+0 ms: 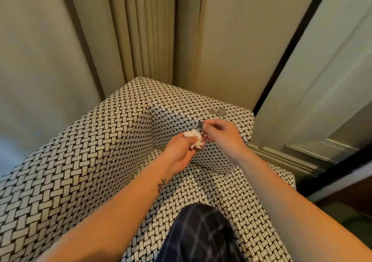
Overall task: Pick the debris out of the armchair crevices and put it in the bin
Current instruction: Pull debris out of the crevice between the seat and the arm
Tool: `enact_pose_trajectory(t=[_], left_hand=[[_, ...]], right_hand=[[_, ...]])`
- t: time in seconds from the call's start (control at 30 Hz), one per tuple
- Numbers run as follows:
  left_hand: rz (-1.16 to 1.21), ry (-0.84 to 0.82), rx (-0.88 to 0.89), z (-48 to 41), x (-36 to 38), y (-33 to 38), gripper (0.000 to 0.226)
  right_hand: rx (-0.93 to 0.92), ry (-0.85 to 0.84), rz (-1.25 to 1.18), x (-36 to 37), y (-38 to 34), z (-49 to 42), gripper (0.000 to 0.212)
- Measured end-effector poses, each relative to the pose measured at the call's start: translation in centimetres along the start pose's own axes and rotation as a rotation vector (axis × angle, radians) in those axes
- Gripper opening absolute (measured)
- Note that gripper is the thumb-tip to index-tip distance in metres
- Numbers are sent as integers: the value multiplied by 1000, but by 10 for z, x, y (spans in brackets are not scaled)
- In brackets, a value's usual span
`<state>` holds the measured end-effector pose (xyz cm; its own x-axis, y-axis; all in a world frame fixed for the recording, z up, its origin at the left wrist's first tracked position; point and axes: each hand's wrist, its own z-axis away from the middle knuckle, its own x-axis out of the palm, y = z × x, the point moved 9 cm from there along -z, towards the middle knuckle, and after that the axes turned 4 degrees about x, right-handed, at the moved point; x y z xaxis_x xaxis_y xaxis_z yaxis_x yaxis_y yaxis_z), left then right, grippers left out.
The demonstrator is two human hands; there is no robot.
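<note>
Ok, both hands are up against the inner face of the armchair (pixel 90 151) arm on the person's right side, close to the back corner of the seat.

Left hand (pixel 179 151): grip closed round a crumpled white wad (pixel 194 139), which looks like tissue or paper. The fingers curl under it and the wad sticks out at the top. There's a small dark tattoo (pixel 162 185) on that forearm.

Right hand (pixel 221 135): narrow pinch grip on a small grey piece (pixel 200 125) held at the fingertips. It sits just above the wad and near the chair arm's inner face. It's too blurred to tell what the piece is, or whether it touches the fabric. The two hands are just beside each other, nearly touching at the wad.

On the top of that same chair arm, near its back end, lie a couple of flat greyish bits (pixel 217 111), apart from the right hand. They're blurred too, so I can't tell what they are.

The person's knee (pixel 201 231), in dark checked cloth, rests on the front part of the seat cushion.

Beige pleated curtain (pixel 145 30) hangs behind the chair back. A pale panelled door (pixel 322 80) with a dark frame stands beside the chair's right arm.
</note>
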<state>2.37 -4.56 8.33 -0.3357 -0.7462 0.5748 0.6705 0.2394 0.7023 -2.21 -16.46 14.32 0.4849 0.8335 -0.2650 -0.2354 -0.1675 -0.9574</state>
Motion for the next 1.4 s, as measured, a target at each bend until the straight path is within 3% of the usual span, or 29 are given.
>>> enact_pose_trajectory(t=[0.13, 0.23, 0.53, 0.8, 1.4], left_hand=[[-28, 25, -12, -17, 20, 6, 14], [-58, 37, -11, -29, 30, 8, 6], [-135, 108, 48, -58, 44, 6, 35], [-183, 139, 35, -66, 45, 3, 35], [-148, 60, -14, -37, 64, -15, 28]], right_hand=[[-20, 47, 53, -27, -9, -18, 19], [-44, 151, 105, -52, -9, -36, 9], [11, 329, 168, -73, 9, -81, 6], [99, 474, 390, -64, 13, -87, 11], [-77, 311, 124, -66, 5, -36, 12]])
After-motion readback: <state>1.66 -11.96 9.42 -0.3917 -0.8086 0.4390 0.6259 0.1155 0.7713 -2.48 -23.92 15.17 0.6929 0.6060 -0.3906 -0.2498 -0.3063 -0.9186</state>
